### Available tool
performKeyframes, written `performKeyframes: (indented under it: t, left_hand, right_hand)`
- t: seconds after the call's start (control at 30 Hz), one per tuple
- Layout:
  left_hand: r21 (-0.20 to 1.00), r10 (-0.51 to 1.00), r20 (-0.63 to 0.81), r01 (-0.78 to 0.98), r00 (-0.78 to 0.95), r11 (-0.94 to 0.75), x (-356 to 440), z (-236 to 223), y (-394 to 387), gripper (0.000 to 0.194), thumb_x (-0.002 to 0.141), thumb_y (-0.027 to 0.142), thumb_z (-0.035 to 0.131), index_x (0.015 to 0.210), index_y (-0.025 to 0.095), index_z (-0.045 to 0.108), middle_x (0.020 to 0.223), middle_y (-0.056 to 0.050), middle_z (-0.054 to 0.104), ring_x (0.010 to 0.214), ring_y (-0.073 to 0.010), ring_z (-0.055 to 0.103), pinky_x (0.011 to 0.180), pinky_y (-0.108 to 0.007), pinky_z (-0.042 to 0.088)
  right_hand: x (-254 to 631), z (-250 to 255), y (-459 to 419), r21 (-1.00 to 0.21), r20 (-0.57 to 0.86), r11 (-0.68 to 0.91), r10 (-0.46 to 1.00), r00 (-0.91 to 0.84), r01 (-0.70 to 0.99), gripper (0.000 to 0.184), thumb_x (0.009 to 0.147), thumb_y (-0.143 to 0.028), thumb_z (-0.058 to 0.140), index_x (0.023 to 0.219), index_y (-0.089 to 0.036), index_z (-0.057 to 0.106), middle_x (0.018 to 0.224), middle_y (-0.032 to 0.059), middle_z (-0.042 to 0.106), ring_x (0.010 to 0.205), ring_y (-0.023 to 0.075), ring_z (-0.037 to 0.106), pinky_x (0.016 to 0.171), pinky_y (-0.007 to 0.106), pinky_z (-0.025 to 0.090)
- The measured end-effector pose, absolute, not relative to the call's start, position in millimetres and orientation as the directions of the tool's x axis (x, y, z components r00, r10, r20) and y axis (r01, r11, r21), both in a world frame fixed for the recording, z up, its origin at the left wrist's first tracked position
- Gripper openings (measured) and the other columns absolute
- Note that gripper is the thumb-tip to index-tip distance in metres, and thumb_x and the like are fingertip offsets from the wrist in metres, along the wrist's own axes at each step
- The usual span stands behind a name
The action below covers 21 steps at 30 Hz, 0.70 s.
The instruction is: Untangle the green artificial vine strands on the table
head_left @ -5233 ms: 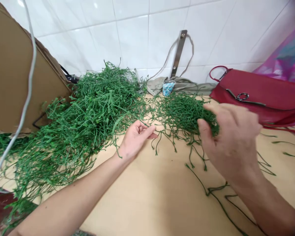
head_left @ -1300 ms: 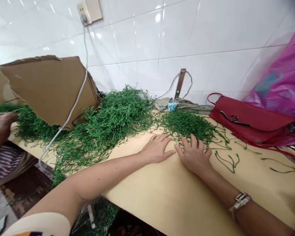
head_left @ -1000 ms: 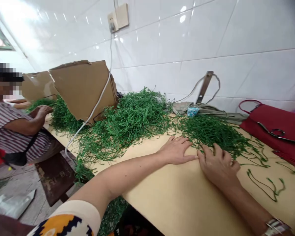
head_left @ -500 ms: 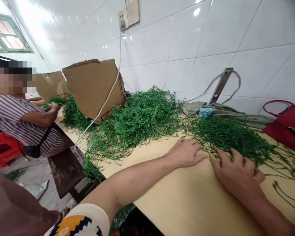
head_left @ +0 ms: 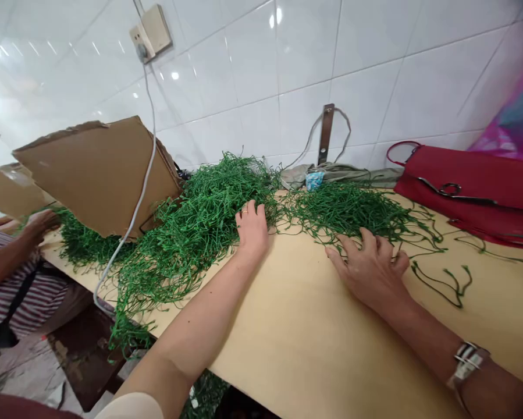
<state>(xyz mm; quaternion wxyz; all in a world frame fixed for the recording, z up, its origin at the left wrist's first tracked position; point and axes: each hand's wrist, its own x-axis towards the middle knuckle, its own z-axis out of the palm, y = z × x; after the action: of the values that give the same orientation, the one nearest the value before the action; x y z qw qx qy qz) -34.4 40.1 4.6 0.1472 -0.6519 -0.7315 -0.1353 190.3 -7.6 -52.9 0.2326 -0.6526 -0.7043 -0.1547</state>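
Note:
My left hand point(head_left: 252, 230) lies at the right edge of a large heap of thin green cords point(head_left: 217, 198), fingers stretched toward the heap and nothing visibly gripped. My right hand point(head_left: 370, 267) rests with spread fingers on the pale wooden table point(head_left: 305, 308), at the front edge of a smaller, flatter pile of green cords point(head_left: 348, 206). The cords have small knotted or tufted ends. A few loose cords point(head_left: 455, 288) lie to the right of my right hand.
Behind the piles stand a blue-and-white cup point(head_left: 315, 180) and a grey cloth point(head_left: 361, 174). A red handbag point(head_left: 475, 180) sits at right. On the left are a cardboard sheet point(head_left: 95, 174), a hanging white cable point(head_left: 143, 186) and a co-worker's hand point(head_left: 43, 224).
My left hand has moved away from beside my right hand, left and forward to the large heap. My right hand stays by the small pile. The view has swung back to the right.

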Motion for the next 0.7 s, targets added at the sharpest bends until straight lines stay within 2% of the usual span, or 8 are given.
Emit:
performKeyframes:
  t: [0.1, 0.17, 0.27, 0.4, 0.47, 0.57, 0.63, 0.7]
  left_hand:
    - [-0.014, 0.935, 0.336, 0.992, -0.113, 0.125, -38.7, 4.3, 41.6, 0.023, 0.1, 0.018, 0.048, 0.116, 0.02, 0.065, 0.129, -0.013, 0.065, 0.125, -0.0286, 0.056, 0.107, -0.045, 0.043]
    - [-0.018, 0.939, 0.324, 0.991, -0.117, 0.13, -40.6, 6.6, 41.4, 0.025, 0.102, 0.019, 0.043, 0.112, 0.021, 0.066, 0.121, -0.011, 0.067, 0.121, -0.0272, 0.059, 0.105, -0.043, 0.044]
    - [-0.009, 0.933, 0.335, 0.989, -0.133, 0.144, -40.9, 12.5, 42.0, 0.029, 0.103, 0.022, 0.042, 0.126, 0.022, 0.059, 0.128, -0.012, 0.064, 0.123, -0.0258, 0.058, 0.103, -0.039, 0.046]
    - [0.0, 0.937, 0.326, 0.991, -0.123, 0.13, -37.3, 20.2, 52.0, 0.045, 0.098, 0.023, 0.055, 0.143, 0.02, 0.046, 0.141, -0.016, 0.056, 0.13, -0.0281, 0.055, 0.104, -0.038, 0.047]
    - [0.01, 0.945, 0.302, 0.992, -0.122, 0.125, -34.3, 24.0, 61.0, 0.048, 0.097, 0.021, 0.057, 0.143, 0.02, 0.045, 0.139, -0.016, 0.058, 0.129, -0.0289, 0.057, 0.102, -0.038, 0.048]
    - [0.039, 0.953, 0.269, 0.99, -0.138, 0.132, -28.4, 31.0, 75.0, 0.036, 0.099, 0.021, 0.054, 0.134, 0.019, 0.052, 0.128, -0.016, 0.066, 0.122, -0.0291, 0.063, 0.098, -0.039, 0.05]
    - [0.069, 0.953, 0.263, 0.988, -0.153, 0.139, -23.8, 36.2, 83.7, 0.032, 0.099, 0.026, 0.055, 0.13, 0.017, 0.054, 0.124, -0.017, 0.069, 0.115, -0.0294, 0.067, 0.096, -0.039, 0.051]
    - [0.106, 0.946, 0.275, 0.983, -0.174, 0.15, -19.2, 40.4, 92.7, 0.043, 0.098, 0.038, 0.059, 0.133, 0.015, 0.051, 0.123, -0.019, 0.07, 0.112, -0.0309, 0.069, 0.094, -0.039, 0.052]
  right_hand:
    - [190.9, -53.8, -7.7, -0.077, 0.579, 0.112, 0.814, -0.047, 0.991, 0.053, 0.103, -0.049, 0.039, 0.128, -0.016, 0.072, 0.146, 0.0254, 0.051, 0.125, 0.0432, 0.046, 0.1, 0.067, 0.035]
    - [190.1, -54.0, -8.2, -0.073, 0.602, 0.128, 0.796, -0.059, 0.989, 0.054, 0.102, -0.049, 0.039, 0.129, -0.014, 0.07, 0.148, 0.0266, 0.05, 0.126, 0.0433, 0.045, 0.101, 0.067, 0.033]
    - [187.2, -52.0, -10.4, -0.077, 0.611, 0.149, 0.788, -0.072, 0.986, 0.052, 0.102, -0.049, 0.039, 0.131, -0.016, 0.068, 0.148, 0.0259, 0.05, 0.127, 0.0421, 0.043, 0.102, 0.068, 0.032]
    - [183.8, -50.3, -13.2, -0.09, 0.59, 0.17, 0.803, -0.085, 0.981, 0.049, 0.103, -0.045, 0.038, 0.131, -0.019, 0.068, 0.15, 0.0239, 0.049, 0.129, 0.0412, 0.043, 0.104, 0.069, 0.031]
    - [183.4, -51.2, -13.0, -0.095, 0.575, 0.178, 0.813, -0.092, 0.979, 0.047, 0.104, -0.044, 0.039, 0.131, -0.019, 0.068, 0.151, 0.0233, 0.049, 0.13, 0.0406, 0.043, 0.105, 0.069, 0.031]
    - [183.4, -52.7, -12.0, -0.108, 0.564, 0.178, 0.821, -0.087, 0.978, 0.045, 0.103, -0.044, 0.041, 0.131, -0.021, 0.069, 0.152, 0.022, 0.049, 0.131, 0.0392, 0.045, 0.106, 0.068, 0.031]
    - [182.8, -52.1, -11.9, -0.122, 0.564, 0.173, 0.822, -0.075, 0.977, 0.044, 0.103, -0.043, 0.042, 0.13, -0.021, 0.069, 0.152, 0.0214, 0.049, 0.131, 0.0386, 0.045, 0.107, 0.069, 0.031]
    - [181.7, -50.1, -12.4, -0.131, 0.563, 0.175, 0.823, -0.071, 0.976, 0.042, 0.102, -0.041, 0.044, 0.13, -0.021, 0.069, 0.152, 0.0215, 0.049, 0.13, 0.0387, 0.045, 0.106, 0.068, 0.031]
